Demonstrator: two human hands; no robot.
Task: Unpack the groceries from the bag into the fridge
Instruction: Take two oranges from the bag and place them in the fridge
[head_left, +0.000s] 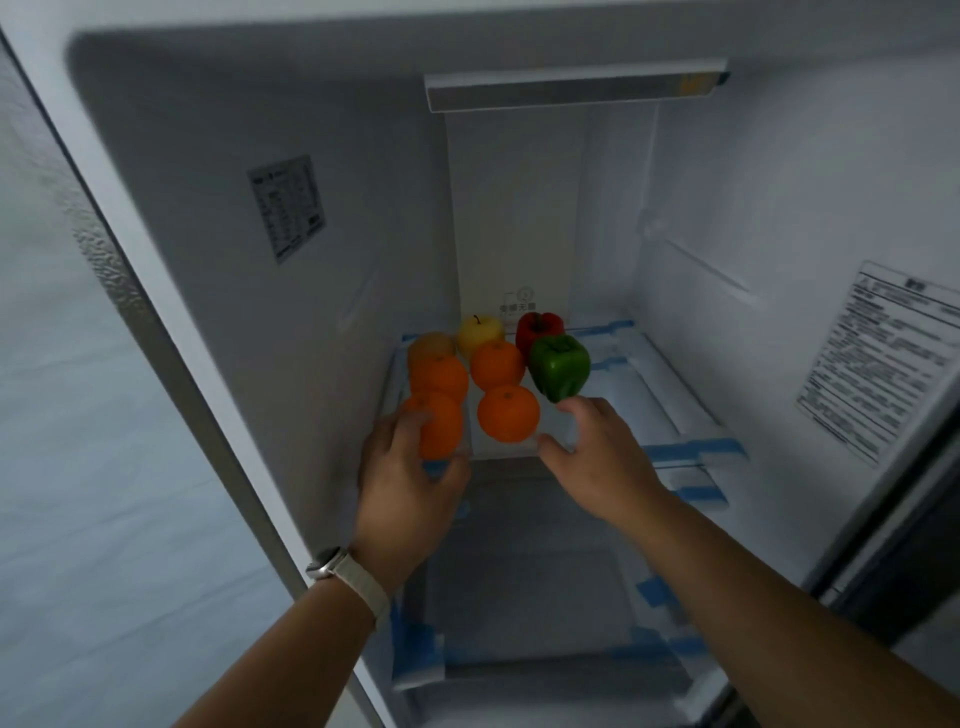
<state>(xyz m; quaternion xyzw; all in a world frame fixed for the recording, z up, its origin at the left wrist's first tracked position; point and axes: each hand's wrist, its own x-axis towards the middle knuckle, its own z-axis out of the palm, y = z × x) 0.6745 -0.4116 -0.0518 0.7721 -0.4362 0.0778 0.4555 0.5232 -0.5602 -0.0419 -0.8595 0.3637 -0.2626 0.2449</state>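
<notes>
Inside the open fridge, a glass shelf (670, 415) carries several oranges, with the nearest free one (508, 420) at the front. Behind them sit a yellow apple (479, 332), a red pepper (539, 327) and a green pepper (560, 366). My left hand (402, 483), with a watch on the wrist, wraps its fingers around the front-left orange (439, 426). My right hand (597, 457) hovers at the shelf's front edge with fingers apart, one fingertip just below the green pepper. It holds nothing. No bag is in view.
The fridge's left wall (291, 291) and right wall (779, 208) close in the shelf. Lower shelves with blue tape (691, 491) lie beneath. A light bar (571, 88) sits at the top back. The right half of the shelf is bare glass.
</notes>
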